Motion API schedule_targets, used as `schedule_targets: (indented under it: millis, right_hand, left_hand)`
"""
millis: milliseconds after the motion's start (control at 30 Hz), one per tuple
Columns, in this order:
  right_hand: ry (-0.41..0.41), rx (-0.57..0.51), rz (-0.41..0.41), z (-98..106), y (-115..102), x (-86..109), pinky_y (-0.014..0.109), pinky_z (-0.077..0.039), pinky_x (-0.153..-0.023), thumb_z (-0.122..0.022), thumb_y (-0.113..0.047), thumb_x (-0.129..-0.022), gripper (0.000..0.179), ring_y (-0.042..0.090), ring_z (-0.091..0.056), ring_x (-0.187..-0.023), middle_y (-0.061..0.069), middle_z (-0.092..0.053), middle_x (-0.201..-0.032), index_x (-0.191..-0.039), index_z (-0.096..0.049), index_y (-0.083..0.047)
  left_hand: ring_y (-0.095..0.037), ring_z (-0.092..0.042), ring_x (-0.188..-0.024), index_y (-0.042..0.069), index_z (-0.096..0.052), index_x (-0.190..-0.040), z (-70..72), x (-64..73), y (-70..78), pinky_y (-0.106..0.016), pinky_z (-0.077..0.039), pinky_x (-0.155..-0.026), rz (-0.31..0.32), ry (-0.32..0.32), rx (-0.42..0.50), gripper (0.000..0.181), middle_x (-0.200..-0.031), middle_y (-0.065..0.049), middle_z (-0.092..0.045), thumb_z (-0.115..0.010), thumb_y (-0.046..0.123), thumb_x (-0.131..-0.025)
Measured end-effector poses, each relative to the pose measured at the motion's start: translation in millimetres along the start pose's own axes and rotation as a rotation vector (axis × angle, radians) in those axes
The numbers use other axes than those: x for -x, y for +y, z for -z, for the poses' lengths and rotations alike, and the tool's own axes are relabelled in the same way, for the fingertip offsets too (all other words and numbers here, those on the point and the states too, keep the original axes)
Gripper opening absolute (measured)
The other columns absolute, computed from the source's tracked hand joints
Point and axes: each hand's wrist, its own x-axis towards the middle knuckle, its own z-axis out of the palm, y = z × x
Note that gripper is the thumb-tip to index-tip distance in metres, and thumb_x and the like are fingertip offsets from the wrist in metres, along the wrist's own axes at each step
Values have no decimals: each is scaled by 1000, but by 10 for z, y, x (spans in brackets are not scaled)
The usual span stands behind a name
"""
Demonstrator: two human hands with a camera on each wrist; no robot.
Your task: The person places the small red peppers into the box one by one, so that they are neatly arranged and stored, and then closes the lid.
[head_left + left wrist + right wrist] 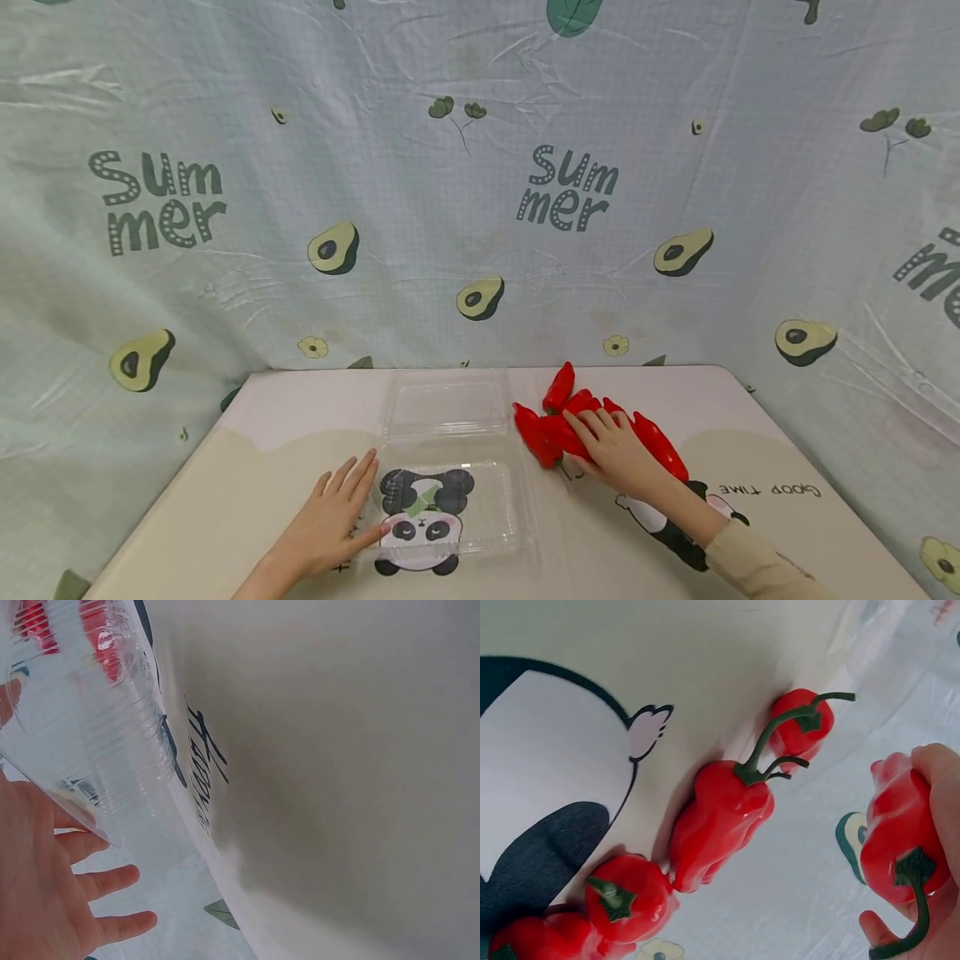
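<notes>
My left hand (333, 508) lies with its fingers spread and straight at the left side of a clear plastic clamshell box (517, 500), its thumb over the edge. In the left wrist view the ribbed plastic box (124, 761) overlaps the left hand (45, 862). The box's lid (450, 408) is folded back, away from me. My right hand (618, 450) grips a glossy red pepper (900, 832) with a curved green stem, just right of the box. Several more red peppers (660, 447) lie around that hand, one of them (720, 825) plain in the right wrist view.
The light table (300, 408) carries printed pandas and lettering. A panda print (420, 533) shows through the box. Behind the table hangs a pale curtain (405, 183) with avocado prints, which also runs along both sides.
</notes>
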Motion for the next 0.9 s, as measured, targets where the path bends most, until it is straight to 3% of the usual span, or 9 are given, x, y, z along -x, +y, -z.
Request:
schedule_targets:
  millis: [233,900]
  right_hand:
    - [-15,-48,-7,29,-65,-78,42,-45,-80,-68,-41,-72,59,21,-49,-96,5,-58,-106,-120,-52,-10]
    - [-32,-86,70,36,-273,-282,35,-40,-81,-65,-42,-75,58,18,-46,-98,4,-55,-104,-123,-51,-13]
  left_hand:
    - [-38,-36,-126,-1,-37,-134,3,0,-10,-58,-30,-97,-6,0,0,79,-143,-14,-32,-52,54,-80]
    - [-37,-34,-127,0,-36,-135,13,6,-13,-58,-29,-97,-9,8,16,79,-144,-14,-30,-52,54,-80]
